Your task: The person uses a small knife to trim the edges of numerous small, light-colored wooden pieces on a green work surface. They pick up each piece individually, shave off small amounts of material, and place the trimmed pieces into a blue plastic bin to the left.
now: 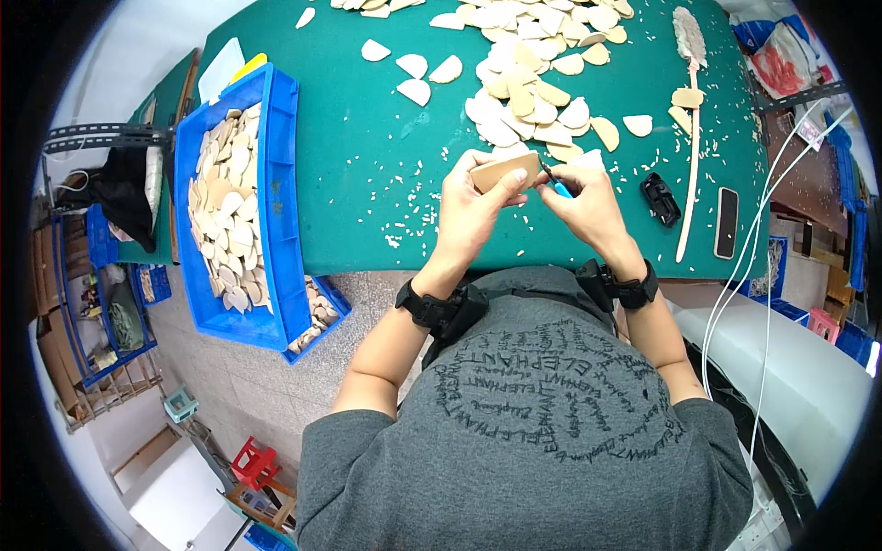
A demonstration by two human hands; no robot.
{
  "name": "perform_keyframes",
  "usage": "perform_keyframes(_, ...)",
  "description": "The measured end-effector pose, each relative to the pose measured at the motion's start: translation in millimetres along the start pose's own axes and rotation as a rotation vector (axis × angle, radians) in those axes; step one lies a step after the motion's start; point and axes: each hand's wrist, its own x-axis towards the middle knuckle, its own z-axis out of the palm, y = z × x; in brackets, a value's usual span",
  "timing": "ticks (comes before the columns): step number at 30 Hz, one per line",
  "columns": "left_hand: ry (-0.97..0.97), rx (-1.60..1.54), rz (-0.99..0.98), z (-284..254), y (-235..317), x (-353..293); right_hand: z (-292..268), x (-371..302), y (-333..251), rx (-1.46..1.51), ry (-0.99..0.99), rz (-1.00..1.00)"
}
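Observation:
My left hand (pixel 467 204) is closed around a flat tan piece (pixel 503 173), gripped between thumb and fingers in front of my chest. In my right hand (pixel 590 208) is a small cutting tool with a blue handle (pixel 561 189); its dark tip meets the piece's right end. The tool's exact kind is partly hidden by my fingers. Just beyond my hands lies a heap of pale, half-round flat pieces (pixel 524 96), with a few loose ones (pixel 412 91) off to the left. Small white trimmings (pixel 395 241) are scattered over the green tabletop (pixel 358 165).
A blue crate (pixel 287 184) full of similar pieces stands at the table's left edge, with a smaller blue bin (pixel 331 321) below it. To the right lie a long-handled duster (pixel 691 138), a black plastic object (pixel 660 200) and a phone (pixel 727 223). White cables (pixel 755 207) hang beside the table.

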Motion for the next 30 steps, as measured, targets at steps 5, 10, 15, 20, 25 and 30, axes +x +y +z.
perform_keyframes(5, 0.029, -0.043, -0.031, -11, 7, -2, 8, 10, 10, 0.182, 0.075, 0.006)
perform_keyframes(10, 0.376, 0.110, 0.208, -82, 40, 0, -7, 7, 15, 0.218, 0.085, 0.068)
perform_keyframes(15, 1.075, -0.192, 0.546, -260, 85, 5, -26, 1, 37, 0.244, 0.109, 0.136)
perform_keyframes(20, 0.853, 0.253, 0.234, -169, 14, 82, -40, -8, 45, 0.231, 0.146, 0.169)
perform_keyframes(25, 0.198, 1.094, 0.284, -48, -83, 185, -55, -13, 58, 0.260, 0.185, 0.191)
perform_keyframes(30, 0.194, 1.174, 0.114, 15, -80, 237, -77, -11, 85, 0.144, 0.251, 0.244)
